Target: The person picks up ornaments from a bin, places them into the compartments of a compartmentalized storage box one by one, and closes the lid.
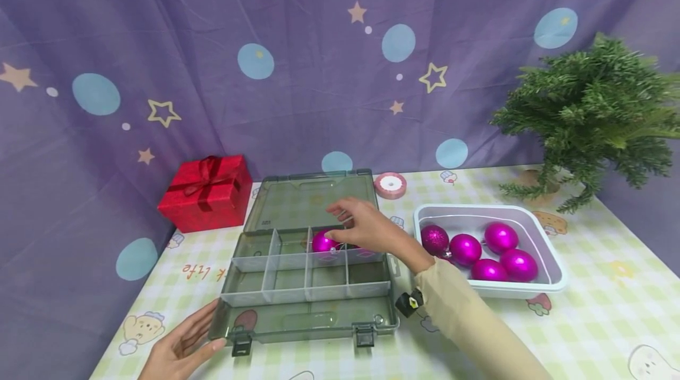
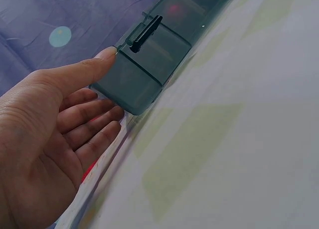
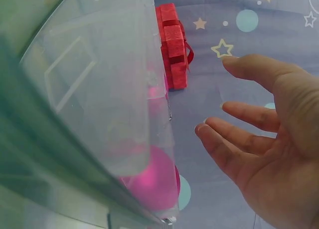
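From where I sit at the remote end, I count two baubles in the one organizer box [image 1: 284,309], a smoky translucent plastic case with its lid [image 1: 297,200] laid back flat. One glossy magenta bauble [image 1: 322,241] sits in the third compartment from the left of the back row; the second bauble [image 3: 154,184] shows through the clear plastic at the right end, partly hidden by my right wrist in the head view. Thin, straight dividers make two rows of four compartments, with one long trough along the front and two dark latches [image 1: 365,336] on the front edge. My right hand [image 1: 363,223] is over the back row, fingers spread and gripping nothing; whether the thumb touches the first bauble I cannot tell. My left hand [image 1: 177,341] rests at the front left corner, thumb tip on the edge, the other fingers loosely extended beside the wall. To the right, one pale, smooth plastic tray [image 1: 549,271] with rounded corners holds at least five baubles, four glossy [image 1: 501,238] and one glittery [image 1: 434,239]. Farther off stand one red gift box [image 1: 196,209] with a ribbon bow, one pink ribbon spool [image 1: 391,186] and one bristly artificial tree [image 1: 589,97], all on a green-and-white checked tablecloth [image 1: 605,321].
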Motion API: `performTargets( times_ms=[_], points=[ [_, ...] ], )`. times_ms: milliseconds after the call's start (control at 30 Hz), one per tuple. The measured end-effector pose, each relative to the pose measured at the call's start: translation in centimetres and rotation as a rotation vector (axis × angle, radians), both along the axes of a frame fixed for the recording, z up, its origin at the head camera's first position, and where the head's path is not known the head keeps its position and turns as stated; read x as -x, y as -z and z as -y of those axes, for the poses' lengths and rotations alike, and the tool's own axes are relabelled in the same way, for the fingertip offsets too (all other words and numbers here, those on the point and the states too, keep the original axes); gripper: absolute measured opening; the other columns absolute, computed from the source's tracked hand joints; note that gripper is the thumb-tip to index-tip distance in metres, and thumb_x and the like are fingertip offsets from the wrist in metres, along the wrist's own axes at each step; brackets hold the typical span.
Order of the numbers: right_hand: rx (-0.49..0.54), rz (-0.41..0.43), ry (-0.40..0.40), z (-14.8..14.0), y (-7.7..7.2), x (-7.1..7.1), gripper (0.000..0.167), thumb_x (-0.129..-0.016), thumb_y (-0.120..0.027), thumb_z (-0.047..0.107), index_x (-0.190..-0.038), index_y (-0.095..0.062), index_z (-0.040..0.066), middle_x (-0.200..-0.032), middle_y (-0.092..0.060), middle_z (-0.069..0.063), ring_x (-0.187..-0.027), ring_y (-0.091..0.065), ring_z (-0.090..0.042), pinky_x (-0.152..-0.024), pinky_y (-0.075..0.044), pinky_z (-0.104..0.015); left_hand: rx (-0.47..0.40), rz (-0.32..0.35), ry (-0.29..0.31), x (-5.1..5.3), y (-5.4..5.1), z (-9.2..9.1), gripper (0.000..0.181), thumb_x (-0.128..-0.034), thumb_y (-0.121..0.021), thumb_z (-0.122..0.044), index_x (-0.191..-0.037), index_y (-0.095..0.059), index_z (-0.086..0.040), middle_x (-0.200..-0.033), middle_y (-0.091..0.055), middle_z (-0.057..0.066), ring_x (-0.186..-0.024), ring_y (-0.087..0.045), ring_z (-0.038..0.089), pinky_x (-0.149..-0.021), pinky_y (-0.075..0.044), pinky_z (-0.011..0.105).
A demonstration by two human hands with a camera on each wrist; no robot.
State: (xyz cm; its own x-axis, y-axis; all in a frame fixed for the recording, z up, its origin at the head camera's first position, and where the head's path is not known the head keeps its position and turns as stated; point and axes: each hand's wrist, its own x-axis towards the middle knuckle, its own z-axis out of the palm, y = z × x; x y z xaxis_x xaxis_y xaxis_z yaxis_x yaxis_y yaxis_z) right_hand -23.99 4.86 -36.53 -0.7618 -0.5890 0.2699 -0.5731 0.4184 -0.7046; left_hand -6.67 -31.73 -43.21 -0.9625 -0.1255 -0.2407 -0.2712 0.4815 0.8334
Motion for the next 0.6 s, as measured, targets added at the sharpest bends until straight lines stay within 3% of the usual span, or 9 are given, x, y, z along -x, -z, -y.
performTargets(
  times_ms=[267,600],
  points=[
    [0.019,0.018,0.017,-1.3,-1.0,-1.1,0.049,-0.094,-0.080,0.023,-0.133,-0.064,0.000,-0.129,-0.067,-0.013,-0.116,-0.065,-0.031,-0.100,-0.055,-0.043,0.002,-0.001,-0.001,0.0,0.0,0.0,0.090,-0.0889,-0.079,-0.052,-0.159,-0.041,-0.011,-0.158,-0.044,0.015,-0.142,-0.043,0.034,-0.094,-0.046,0.011],
    [0.042,-0.040,0.076,-5.1,-1.8,-2.6,0.049,-0.092,-0.081,0.019,-0.134,-0.065,0.001,-0.127,-0.067,-0.013,-0.115,-0.064,-0.028,-0.097,-0.057,-0.040,0.004,-0.008,0.006,0.0,0.1,0.0,0.087,-0.0904,-0.078,-0.051,-0.159,-0.041,-0.011,-0.158,-0.044,0.016,-0.142,-0.043,0.035,-0.094,-0.046,0.012]
  ],
)
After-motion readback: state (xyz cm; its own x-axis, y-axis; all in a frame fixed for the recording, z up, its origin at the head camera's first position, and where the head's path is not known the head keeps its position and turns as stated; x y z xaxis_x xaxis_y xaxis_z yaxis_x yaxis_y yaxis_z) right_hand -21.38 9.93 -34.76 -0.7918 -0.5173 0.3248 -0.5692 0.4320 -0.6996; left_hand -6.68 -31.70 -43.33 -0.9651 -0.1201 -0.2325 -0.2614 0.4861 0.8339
